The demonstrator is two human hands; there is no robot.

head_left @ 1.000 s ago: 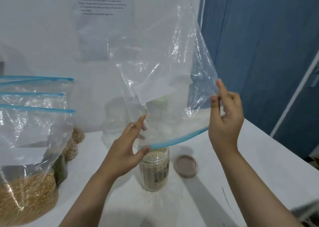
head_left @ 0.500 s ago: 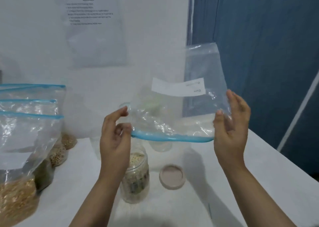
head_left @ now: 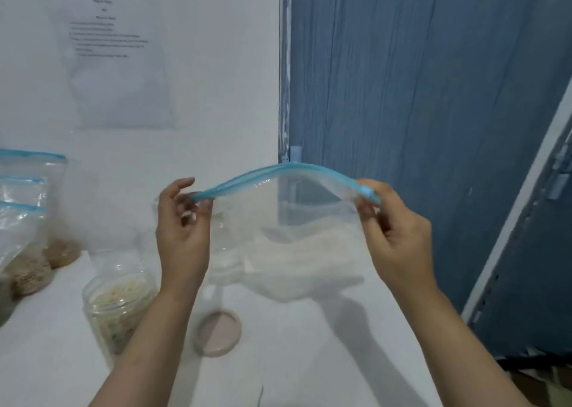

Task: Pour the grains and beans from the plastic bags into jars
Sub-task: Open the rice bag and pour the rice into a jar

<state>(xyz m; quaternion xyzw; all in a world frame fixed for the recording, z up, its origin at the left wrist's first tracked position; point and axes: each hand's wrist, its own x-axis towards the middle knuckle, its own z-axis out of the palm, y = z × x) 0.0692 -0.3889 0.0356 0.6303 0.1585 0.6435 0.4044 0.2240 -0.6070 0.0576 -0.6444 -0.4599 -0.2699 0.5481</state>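
Flipped upright since a moment ago, blue zip edge now on top: emptied plastic bag (head_left: 297, 230) stretched above the white table (head_left: 309, 360), left hand (head_left: 181, 230) and right hand (head_left: 393, 236) each pinching one end of the zip, filled jar (head_left: 119, 298) and loose lid (head_left: 217, 334) below.

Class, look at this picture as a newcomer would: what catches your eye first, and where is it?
First, the clear plastic bag with its blue zip strip, held up mid-frame, the left hand and right hand each pinching one end. Below left on the white table stands an open jar of grains, its lid lying beside it.
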